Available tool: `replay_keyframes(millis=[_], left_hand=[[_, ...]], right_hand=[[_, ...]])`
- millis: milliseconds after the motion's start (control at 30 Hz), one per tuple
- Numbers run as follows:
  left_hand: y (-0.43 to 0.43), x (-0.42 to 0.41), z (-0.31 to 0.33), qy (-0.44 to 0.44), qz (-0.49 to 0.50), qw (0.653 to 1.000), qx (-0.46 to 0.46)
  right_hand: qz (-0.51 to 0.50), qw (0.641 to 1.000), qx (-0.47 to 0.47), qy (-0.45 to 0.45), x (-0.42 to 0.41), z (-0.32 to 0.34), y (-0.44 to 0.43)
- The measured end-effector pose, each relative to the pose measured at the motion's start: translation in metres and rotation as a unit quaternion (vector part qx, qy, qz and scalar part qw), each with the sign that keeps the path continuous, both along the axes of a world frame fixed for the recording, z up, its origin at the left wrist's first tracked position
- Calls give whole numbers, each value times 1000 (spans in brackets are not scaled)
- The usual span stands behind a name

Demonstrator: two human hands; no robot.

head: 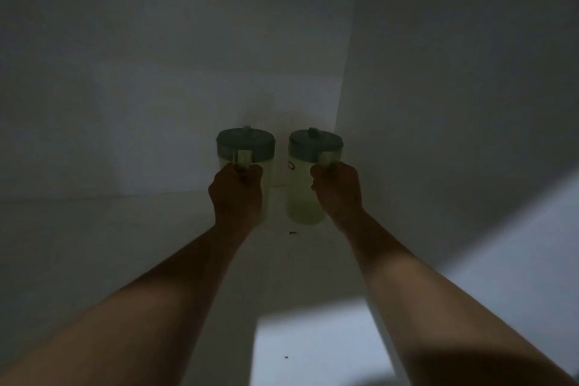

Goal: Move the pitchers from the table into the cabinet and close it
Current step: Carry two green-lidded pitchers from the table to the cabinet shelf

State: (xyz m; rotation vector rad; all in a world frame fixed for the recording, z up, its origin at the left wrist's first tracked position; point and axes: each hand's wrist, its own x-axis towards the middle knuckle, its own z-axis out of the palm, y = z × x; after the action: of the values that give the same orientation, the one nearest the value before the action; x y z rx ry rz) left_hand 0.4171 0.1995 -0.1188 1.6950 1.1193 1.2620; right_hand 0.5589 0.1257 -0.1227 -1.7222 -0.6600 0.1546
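Note:
Two pale translucent pitchers with grey-green lids stand upright side by side deep inside a dim white cabinet. My left hand (236, 189) is closed around the handle of the left pitcher (246, 147). My right hand (336, 189) is closed around the handle of the right pitcher (302, 194). Both arms reach straight forward into the cabinet. A small gap separates the two pitchers. Whether their bases rest on the cabinet floor (156, 229) I cannot tell, as my hands hide part of them.
The cabinet's back wall (172, 103) is right behind the pitchers and its right side wall (438, 103) is close to the right pitcher. A brighter floor patch (313, 348) shows below the cabinet's front edge. A tiny dark mark (293, 232) lies on the cabinet floor.

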Motion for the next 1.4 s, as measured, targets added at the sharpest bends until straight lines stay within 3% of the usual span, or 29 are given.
replay_keyframes(millis=[300,633,867,1000,1167,1400], left_hand=[[21,43,2,4,-26,999,-43],[27,37,-1,175,63,981,-56],[-4,2,27,214,54,974,58],[-36,-38,51,274,30,948,158],[-78,-97,85,304,-15,929,211],[-140,-194,116,324,-35,897,297]], right_hand=[[8,999,-37,0,36,5,17],[26,984,-166,-60,22,26,1],[-28,967,-211,-138,-18,56,-39],[-20,957,-235,-169,-55,80,-72],[-20,935,-281,-216,-115,114,-122],[-21,931,-256,-259,-209,147,-181]])
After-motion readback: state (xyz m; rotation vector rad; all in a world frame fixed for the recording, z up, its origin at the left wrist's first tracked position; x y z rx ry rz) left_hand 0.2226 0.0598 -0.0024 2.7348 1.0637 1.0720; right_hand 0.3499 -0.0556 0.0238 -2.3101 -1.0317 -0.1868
